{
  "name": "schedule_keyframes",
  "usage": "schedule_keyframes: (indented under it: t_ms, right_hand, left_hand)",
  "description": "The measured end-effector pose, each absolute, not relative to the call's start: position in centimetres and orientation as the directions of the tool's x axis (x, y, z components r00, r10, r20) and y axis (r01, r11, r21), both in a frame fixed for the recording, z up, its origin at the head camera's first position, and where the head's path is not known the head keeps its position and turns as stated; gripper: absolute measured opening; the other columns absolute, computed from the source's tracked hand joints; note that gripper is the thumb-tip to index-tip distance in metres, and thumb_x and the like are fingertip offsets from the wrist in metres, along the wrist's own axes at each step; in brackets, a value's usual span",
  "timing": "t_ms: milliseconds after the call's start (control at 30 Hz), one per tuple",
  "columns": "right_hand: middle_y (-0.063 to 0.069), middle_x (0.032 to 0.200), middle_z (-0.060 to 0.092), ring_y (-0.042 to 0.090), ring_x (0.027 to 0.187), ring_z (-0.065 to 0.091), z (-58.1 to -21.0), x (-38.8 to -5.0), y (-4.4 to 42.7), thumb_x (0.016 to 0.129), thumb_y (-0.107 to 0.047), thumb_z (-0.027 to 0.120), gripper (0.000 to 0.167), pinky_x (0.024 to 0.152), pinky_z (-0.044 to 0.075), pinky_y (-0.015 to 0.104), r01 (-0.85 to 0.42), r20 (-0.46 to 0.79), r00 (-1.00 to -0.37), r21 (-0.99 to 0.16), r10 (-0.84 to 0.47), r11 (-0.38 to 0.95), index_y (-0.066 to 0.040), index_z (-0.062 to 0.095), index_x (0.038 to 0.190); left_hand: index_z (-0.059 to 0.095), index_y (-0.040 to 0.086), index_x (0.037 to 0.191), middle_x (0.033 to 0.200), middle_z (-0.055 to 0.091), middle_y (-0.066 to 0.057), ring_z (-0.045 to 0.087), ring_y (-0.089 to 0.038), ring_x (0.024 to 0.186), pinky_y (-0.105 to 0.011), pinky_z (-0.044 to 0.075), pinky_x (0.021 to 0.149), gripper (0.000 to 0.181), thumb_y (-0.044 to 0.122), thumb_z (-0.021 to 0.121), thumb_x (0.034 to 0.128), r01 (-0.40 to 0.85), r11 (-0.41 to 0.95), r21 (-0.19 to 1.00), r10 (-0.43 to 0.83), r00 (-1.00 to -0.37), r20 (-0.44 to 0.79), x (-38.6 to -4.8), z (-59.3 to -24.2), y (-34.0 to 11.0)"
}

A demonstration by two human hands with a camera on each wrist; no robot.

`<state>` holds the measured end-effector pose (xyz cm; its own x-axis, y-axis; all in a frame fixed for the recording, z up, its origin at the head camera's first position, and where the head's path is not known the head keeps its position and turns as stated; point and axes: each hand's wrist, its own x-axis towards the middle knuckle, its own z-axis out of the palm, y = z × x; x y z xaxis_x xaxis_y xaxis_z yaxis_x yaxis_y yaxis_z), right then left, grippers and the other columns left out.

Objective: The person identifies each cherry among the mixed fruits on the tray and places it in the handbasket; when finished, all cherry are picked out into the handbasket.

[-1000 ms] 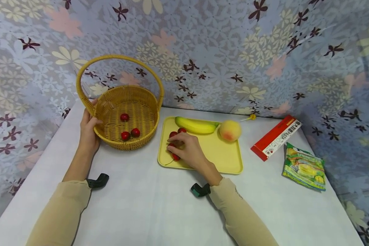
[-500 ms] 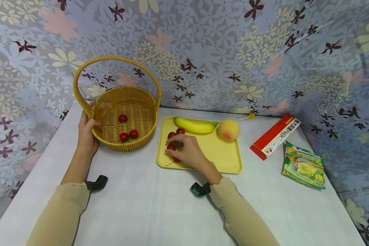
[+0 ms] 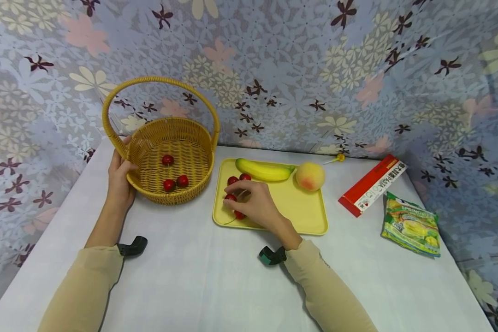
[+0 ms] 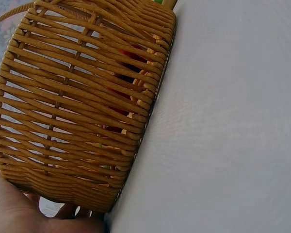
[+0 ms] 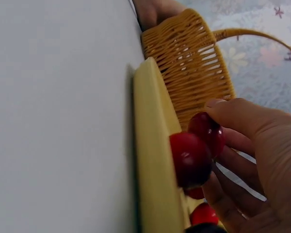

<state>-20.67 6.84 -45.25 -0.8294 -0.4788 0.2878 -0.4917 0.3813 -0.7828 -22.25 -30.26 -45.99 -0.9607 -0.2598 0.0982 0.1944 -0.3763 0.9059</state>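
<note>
My left hand (image 3: 121, 177) grips the side of a yellow-brown wicker basket (image 3: 172, 198), thumb over the rim. Inside the basket lie three red cherries (image 3: 169, 185). In the left wrist view the woven wall (image 4: 77, 102) covers most of the cherries. Over the left part of a yellow tray (image 3: 299, 216), my right hand (image 3: 255, 203) pinches a cherry (image 5: 207, 133) between thumb and fingers. Another cherry (image 5: 190, 160) sits right beside it on the tray. Two more cherries (image 3: 233, 180) rest farther back on the tray, just behind my fingers.
A banana (image 3: 265, 170) and a peach (image 3: 310, 176) lie along the tray's back edge. Behind the peach is a yellow lollipop (image 3: 339, 157). To the right are a red pasta box (image 3: 373, 185) and a green packet (image 3: 412, 225). A floral cloth (image 3: 274, 69) hangs behind the table.
The view shifts slightly. Both hands stay almost where they were, the left at the basket and the right at the cherries on the tray.
</note>
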Motion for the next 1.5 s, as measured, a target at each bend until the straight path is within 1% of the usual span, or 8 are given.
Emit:
schedule_keyframes:
  t_ms: [200,400,600,733,1067,1167,1367,1500]
  right_hand:
    - [-0.002,0.102,0.077,0.012,0.091,0.071,-43.8,-20.6,6.3,0.089,-0.018,0.086,0.027,0.082,0.061,0.035,-0.514,0.331,-0.803,-0.805,-0.496,0.295,-0.007,0.079,0.113]
    - [0.0,0.103,0.078,0.015,0.088,0.072,-40.8,-21.3,5.3,0.089,-0.019,0.085,0.027,0.08,0.061,0.045,-0.588,0.402,-0.762,-0.757,-0.507,0.284,-0.01,0.079,0.114]
    - [0.004,0.112,0.078,0.013,0.098,0.07,-37.8,-22.4,2.9,0.093,-0.02,0.081,0.03,0.085,0.06,0.036,-0.703,0.452,-0.665,-0.647,-0.595,0.296,-0.011,0.077,0.121]
    - [0.007,0.116,0.077,0.015,0.1,0.07,-36.6,-23.1,0.9,0.095,-0.019,0.079,0.03,0.085,0.058,0.029,-0.739,0.449,-0.636,-0.59,-0.628,0.326,-0.01,0.076,0.123]
    - [0.002,0.114,0.076,0.011,0.102,0.068,-35.0,-24.2,-2.8,0.097,-0.02,0.077,0.029,0.087,0.053,0.02,-0.736,0.461,-0.645,-0.59,-0.609,0.333,-0.01,0.075,0.124]
    - [0.003,0.118,0.075,0.013,0.104,0.068,-34.8,-24.4,-3.4,0.097,-0.02,0.077,0.033,0.091,0.054,0.025,-0.74,0.447,-0.641,-0.575,-0.624,0.349,-0.01,0.073,0.128]
    - [0.004,0.139,0.068,0.016,0.113,0.069,-35.6,-24.4,-2.8,0.098,-0.025,0.076,0.047,0.094,0.054,0.03,-0.694,0.312,-0.697,-0.52,-0.645,0.498,-0.013,0.065,0.142]
    - [0.008,0.132,0.071,0.021,0.108,0.071,-36.8,-24.2,-0.8,0.098,-0.019,0.076,0.04,0.09,0.057,0.033,-0.681,0.343,-0.718,-0.528,-0.606,0.507,-0.01,0.069,0.136]
  left_hand:
    - [0.047,0.026,0.158,0.163,0.04,-0.001,0.041,-0.022,0.14,-0.026,0.041,0.108,0.076,-0.009,0.035,0.0917,0.2,-0.38,0.903,-0.276,-0.956,0.095,-22.1,-46.2,-30.4]
    - [0.048,0.027,0.157,0.163,0.041,0.0,0.04,-0.021,0.141,-0.027,0.039,0.109,0.075,-0.009,0.036,0.0922,0.194,-0.393,0.899,-0.282,-0.956,0.083,-22.0,-46.3,-30.3]
    - [0.048,0.026,0.157,0.164,0.04,-0.001,0.04,-0.022,0.141,-0.027,0.039,0.108,0.076,-0.009,0.035,0.0919,0.201,-0.387,0.9,-0.287,-0.954,0.09,-22.0,-46.2,-30.5]
    - [0.049,0.027,0.157,0.163,0.041,0.0,0.04,-0.021,0.139,-0.027,0.039,0.108,0.075,-0.009,0.035,0.0917,0.197,-0.39,0.9,-0.29,-0.954,0.083,-22.0,-46.2,-30.5]
    - [0.048,0.027,0.157,0.164,0.039,0.0,0.039,-0.021,0.141,-0.028,0.037,0.11,0.076,-0.007,0.036,0.091,0.196,-0.371,0.908,-0.277,-0.956,0.093,-22.4,-46.2,-30.2]
    - [0.047,0.028,0.158,0.166,0.037,0.0,0.037,-0.021,0.142,-0.028,0.035,0.111,0.076,-0.007,0.035,0.0911,0.185,-0.373,0.909,-0.276,-0.958,0.082,-22.3,-46.2,-30.0]
    - [0.047,0.028,0.158,0.165,0.037,0.002,0.038,-0.02,0.14,-0.027,0.036,0.11,0.076,-0.007,0.036,0.0908,0.187,-0.369,0.911,-0.275,-0.958,0.085,-22.2,-46.3,-30.0]
    - [0.048,0.029,0.157,0.165,0.038,0.002,0.037,-0.021,0.14,-0.029,0.035,0.111,0.075,-0.005,0.037,0.0905,0.196,-0.359,0.912,-0.28,-0.955,0.095,-22.3,-46.2,-30.1]
